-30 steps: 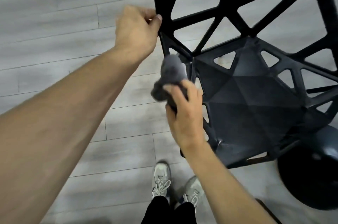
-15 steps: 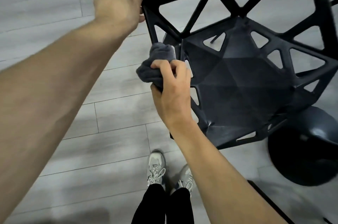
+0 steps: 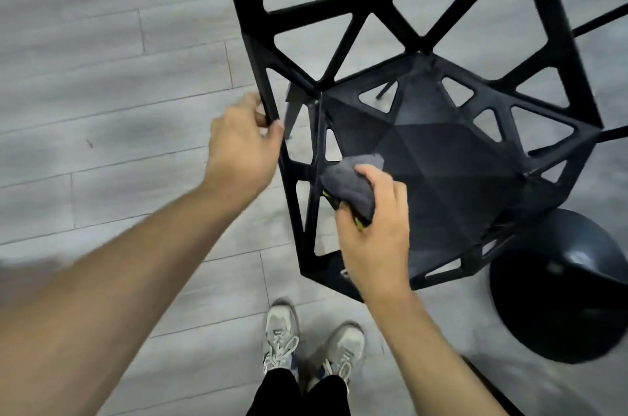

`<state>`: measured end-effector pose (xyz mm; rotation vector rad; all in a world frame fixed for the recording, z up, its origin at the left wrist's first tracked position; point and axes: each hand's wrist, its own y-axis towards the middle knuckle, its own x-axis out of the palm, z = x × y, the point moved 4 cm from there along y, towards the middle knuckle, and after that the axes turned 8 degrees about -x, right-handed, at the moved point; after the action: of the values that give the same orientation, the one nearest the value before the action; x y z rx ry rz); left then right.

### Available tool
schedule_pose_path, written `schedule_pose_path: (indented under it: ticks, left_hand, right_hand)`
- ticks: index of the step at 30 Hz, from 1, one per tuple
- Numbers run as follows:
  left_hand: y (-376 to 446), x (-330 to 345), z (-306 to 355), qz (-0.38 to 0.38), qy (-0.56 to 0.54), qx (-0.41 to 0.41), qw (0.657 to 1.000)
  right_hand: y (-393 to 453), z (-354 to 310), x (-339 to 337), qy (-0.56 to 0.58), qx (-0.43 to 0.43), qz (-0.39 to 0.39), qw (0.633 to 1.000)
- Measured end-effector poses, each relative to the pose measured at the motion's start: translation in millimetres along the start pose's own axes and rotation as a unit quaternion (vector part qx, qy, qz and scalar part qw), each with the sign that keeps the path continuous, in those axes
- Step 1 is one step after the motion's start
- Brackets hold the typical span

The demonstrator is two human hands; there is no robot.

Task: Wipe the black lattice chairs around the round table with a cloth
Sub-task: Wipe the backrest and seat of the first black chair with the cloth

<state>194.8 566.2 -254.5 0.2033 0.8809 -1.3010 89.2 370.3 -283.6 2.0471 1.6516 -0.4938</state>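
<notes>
Black lattice struts of the chair (image 3: 438,157) fill the space ahead of both hands, with grey wood-look floor (image 3: 102,75) showing through the triangular gaps. The left hand (image 3: 241,150) grips the outer strut at the near left edge of the chair's frame, fingers curled round the bar and the thumb on its near side. Beyond and to the outside of that hand lies open floor. The right hand (image 3: 373,228) holds a bunched grey cloth (image 3: 350,181), fingers wrapped over it, a sliver of yellow-green showing at the fold beneath the fingers. The cloth sits at the near left corner of the faceted seat, just inside the seat's rim and touching or nearly touching it; which one cannot be told. Between the two hands run the side struts of the chair, so the left hand is outside the frame and the right one inside it. The solid seat panel spreads forward and to the right of the right hand. To the right of the right forearm, close to the chair's near right corner, stands a round black table base (image 3: 557,286). Below the hands, near the chair's front edge, are two grey sneakers (image 3: 282,337) and black trouser legs.
</notes>
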Motion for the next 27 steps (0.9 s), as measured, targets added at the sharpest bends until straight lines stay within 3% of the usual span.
schedule_pose_path:
  ticks: [5,10,15,21,27]
  left_hand:
    - [-11,14,-11,0.051,0.043,0.014,0.998]
    - [-27,22,-5,0.099,0.076,0.006,0.992]
    - [-36,38,-8,0.109,0.04,0.009,0.993]
    - [-33,63,-8,0.163,0.011,-0.01,0.987]
    - [-32,71,-13,0.187,0.002,0.001,0.982]
  right_hand:
    - [45,40,61,-0.103,-0.089,-0.21,0.968]
    - [87,55,71,-0.187,-0.051,-0.186,0.963]
    - [167,28,75,-0.15,-0.025,-0.047,0.987]
    - [177,44,113,-0.266,-0.091,-0.134,0.95]
    - [165,53,109,-0.293,-0.202,-0.192,0.915]
